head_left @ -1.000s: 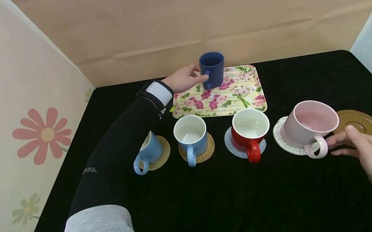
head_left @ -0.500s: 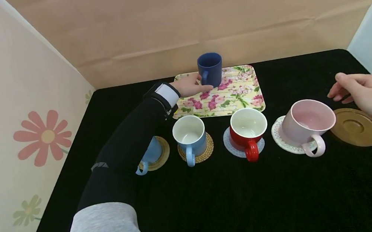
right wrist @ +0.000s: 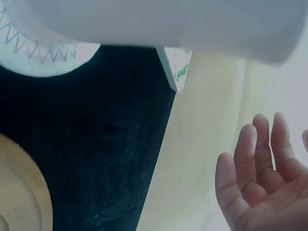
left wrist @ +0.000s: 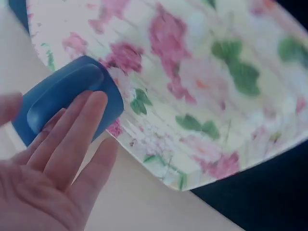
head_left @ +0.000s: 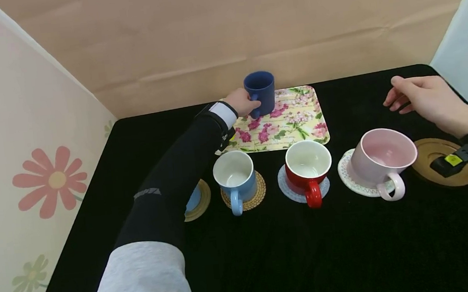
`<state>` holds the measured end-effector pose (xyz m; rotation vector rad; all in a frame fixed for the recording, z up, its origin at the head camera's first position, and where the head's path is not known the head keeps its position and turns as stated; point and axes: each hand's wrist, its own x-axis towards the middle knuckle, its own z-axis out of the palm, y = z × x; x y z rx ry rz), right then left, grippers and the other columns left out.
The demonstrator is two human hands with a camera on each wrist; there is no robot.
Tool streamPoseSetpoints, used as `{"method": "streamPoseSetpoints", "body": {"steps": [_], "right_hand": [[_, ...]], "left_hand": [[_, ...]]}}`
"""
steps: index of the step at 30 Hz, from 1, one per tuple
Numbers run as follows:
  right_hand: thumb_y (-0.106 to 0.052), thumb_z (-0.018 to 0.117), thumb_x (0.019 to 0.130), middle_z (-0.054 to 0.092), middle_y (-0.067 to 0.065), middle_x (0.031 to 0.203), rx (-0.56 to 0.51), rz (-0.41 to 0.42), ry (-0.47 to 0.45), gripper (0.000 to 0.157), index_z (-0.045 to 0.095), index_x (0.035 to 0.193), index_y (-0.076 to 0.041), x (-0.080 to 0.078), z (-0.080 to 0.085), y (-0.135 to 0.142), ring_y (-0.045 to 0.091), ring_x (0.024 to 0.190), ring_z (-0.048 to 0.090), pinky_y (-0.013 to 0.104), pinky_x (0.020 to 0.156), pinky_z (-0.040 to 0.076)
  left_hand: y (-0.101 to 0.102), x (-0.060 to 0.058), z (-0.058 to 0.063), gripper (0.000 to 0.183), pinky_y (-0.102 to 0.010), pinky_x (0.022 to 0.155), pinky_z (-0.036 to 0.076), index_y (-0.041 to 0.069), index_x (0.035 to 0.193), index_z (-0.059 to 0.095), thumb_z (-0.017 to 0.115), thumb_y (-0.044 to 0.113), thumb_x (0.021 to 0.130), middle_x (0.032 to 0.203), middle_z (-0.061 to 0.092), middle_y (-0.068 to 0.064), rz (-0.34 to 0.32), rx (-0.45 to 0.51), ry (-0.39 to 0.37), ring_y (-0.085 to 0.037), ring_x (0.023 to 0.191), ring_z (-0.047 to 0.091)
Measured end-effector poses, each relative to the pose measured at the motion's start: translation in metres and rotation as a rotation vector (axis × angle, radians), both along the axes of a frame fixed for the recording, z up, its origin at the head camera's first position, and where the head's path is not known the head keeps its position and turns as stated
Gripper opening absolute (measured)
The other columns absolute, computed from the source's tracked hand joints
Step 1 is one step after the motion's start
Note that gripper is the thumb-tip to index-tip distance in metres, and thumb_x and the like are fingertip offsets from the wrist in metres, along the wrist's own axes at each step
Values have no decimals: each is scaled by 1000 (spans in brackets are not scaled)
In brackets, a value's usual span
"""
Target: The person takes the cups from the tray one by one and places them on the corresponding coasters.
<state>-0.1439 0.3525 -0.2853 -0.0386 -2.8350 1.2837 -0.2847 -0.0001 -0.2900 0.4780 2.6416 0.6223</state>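
Note:
My left hand (head_left: 242, 103) is at the handle of a dark blue mug (head_left: 266, 91) standing on a flowered tray (head_left: 292, 131). In the left wrist view its fingers (left wrist: 72, 139) look fairly straight, reaching across the mug's handle, with the thumb apart from it. My right hand (head_left: 424, 97), fingers loosely bent, holds nothing. It hovers behind a pink mug (head_left: 367, 163) and a brown wooden coaster (head_left: 426, 165). In the right wrist view the palm and fingers face the camera, apart from the pale mug above.
In front of the tray, a light blue mug (head_left: 242, 187) and a red mug (head_left: 296, 177) stand on coasters. My left sleeve mostly covers another blue mug (head_left: 194, 199) on a coaster (head_left: 205, 199). A brown backdrop (head_left: 207, 40) rises behind the black table (head_left: 312, 251).
The left hand has moved right and its thumb has drawn in at the dark blue mug's handle. The right hand has left the pink mug's handle and moved towards the back.

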Motion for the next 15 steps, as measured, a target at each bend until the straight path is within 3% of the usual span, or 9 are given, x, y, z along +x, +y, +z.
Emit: {"method": "streamPoseSetpoints", "body": {"steps": [2, 5, 11, 15], "right_hand": [[-35, 34, 106, 59, -17, 75, 6, 19, 5, 52, 65, 89, 3, -1, 1, -4, 1, 70, 55, 15, 59, 45], [-35, 36, 106, 59, -17, 75, 13, 27, 16, 52, 65, 89, 4, -3, 4, -9, 2, 70, 55, 14, 59, 45], [-38, 36, 105, 60, -14, 77, 30, 37, -4, 53, 64, 94, 6, -10, 10, -13, 2, 72, 55, 14, 59, 45], [-37, 35, 106, 60, -12, 77, 45, 42, -10, 54, 62, 98, 9, -11, 14, -18, 2, 71, 55, 14, 59, 45]], "left_hand": [[3, -4, -1, 32, -19, 59, 44, 0, 90, 65, 52, 28, 100, 88, 70, -12, 3, -94, 94, -23, 73, 67], [6, -10, -2, 27, -23, 63, 47, 3, 97, 65, 53, 27, 100, 82, 66, -7, 2, -178, 153, -14, 59, 60], [8, -13, -3, 31, -26, 80, 49, 1, 112, 66, 54, 27, 99, 102, 69, -10, -20, -243, 199, -18, 82, 64], [8, -6, 2, 32, -26, 86, 49, -1, 116, 64, 54, 25, 100, 109, 68, -12, -49, -258, 203, -20, 89, 67]]}}
